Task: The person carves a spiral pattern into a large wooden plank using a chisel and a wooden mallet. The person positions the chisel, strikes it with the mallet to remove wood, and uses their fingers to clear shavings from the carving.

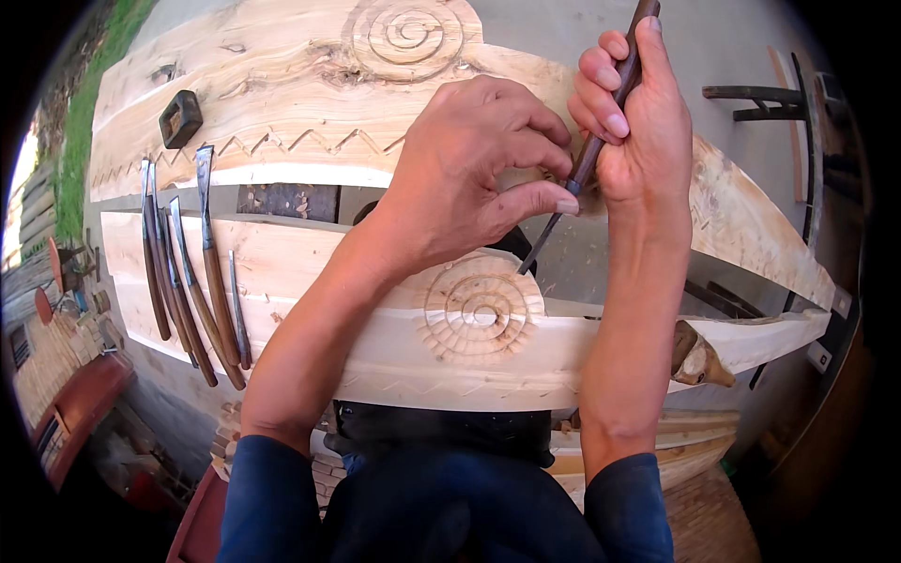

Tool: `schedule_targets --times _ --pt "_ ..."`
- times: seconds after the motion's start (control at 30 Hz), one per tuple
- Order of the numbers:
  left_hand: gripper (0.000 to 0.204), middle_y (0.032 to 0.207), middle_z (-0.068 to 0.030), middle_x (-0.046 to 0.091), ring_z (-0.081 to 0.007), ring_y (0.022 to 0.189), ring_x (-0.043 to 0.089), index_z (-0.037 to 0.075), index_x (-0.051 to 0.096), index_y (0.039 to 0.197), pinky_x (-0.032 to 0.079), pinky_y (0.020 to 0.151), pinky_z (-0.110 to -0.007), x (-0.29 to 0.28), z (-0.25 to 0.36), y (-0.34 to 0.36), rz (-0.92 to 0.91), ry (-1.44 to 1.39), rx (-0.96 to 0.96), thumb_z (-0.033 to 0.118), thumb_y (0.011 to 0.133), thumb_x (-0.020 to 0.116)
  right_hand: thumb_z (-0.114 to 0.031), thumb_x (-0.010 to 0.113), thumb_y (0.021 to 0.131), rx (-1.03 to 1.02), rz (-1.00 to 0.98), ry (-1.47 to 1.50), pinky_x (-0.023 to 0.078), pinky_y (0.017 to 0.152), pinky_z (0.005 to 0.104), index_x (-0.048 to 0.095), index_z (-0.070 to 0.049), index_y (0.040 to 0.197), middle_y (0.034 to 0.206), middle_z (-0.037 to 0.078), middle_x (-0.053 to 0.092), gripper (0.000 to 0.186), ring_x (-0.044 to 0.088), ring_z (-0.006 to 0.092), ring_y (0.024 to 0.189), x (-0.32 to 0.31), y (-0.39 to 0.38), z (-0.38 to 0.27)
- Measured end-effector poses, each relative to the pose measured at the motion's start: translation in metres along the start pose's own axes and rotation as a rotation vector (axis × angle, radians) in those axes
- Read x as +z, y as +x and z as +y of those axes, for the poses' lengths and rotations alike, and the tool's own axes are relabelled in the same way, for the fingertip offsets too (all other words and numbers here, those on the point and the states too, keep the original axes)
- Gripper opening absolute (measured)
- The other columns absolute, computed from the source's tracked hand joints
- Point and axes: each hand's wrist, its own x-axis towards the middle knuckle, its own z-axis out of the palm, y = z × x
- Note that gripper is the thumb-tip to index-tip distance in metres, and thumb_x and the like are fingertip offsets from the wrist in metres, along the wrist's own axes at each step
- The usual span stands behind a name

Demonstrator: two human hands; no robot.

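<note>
My right hand is wrapped around the dark wooden handle of a carving chisel, held at a slant. Where the handle meets the blade, the thumb and fingers of my left hand close on the same chisel. Its thin metal blade points down and left, with the tip at the upper right rim of a round spiral carving. That carving is cut into the near pale wooden board, whose edge also bears a faint zigzag. Whether the tip touches the wood, I cannot tell.
Several wood-handled chisels lie side by side at the board's left. Beyond a gap, the far board carries another spiral, a zigzag groove and a dark angular block. A rough wooden piece sits right of my right forearm.
</note>
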Motion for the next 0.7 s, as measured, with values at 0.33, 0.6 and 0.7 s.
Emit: schedule_targets --times 0.33,0.6,0.7 --pt "0.024 0.117 -0.0068 0.074 -0.0310 0.122 0.064 0.004 0.079 0.091 0.048 0.103 -0.045 0.000 -0.003 -0.005 -0.035 0.017 0.001 0.022 0.078 0.089 -0.048 0.047 0.116 0.002 0.132 0.002 0.026 0.037 0.0272 0.052 -0.013 0.093 0.062 0.002 0.051 0.042 0.035 0.0106 0.039 0.018 -0.003 0.018" --pt "0.008 0.106 -0.0107 0.075 -0.0252 0.097 0.069 0.001 0.077 0.091 0.054 0.088 -0.037 -0.001 -0.004 -0.007 0.123 -0.059 -0.080 0.007 0.089 0.082 -0.049 0.044 0.116 -0.020 0.068 -0.003 0.025 0.038 0.0261 0.050 -0.013 0.093 0.061 0.003 0.050 0.043 0.034 0.0108 0.039 0.025 -0.006 0.020" --pt "0.007 0.100 -0.0085 0.074 -0.0171 0.090 0.067 -0.002 0.075 0.094 0.052 0.081 -0.030 0.006 -0.005 -0.008 0.306 -0.104 -0.164 0.005 0.097 0.075 -0.049 0.043 0.117 0.004 0.105 -0.087 0.025 0.038 0.0259 0.049 -0.014 0.093 0.062 0.002 0.049 0.043 0.034 0.0104 0.040 0.028 -0.004 0.026"
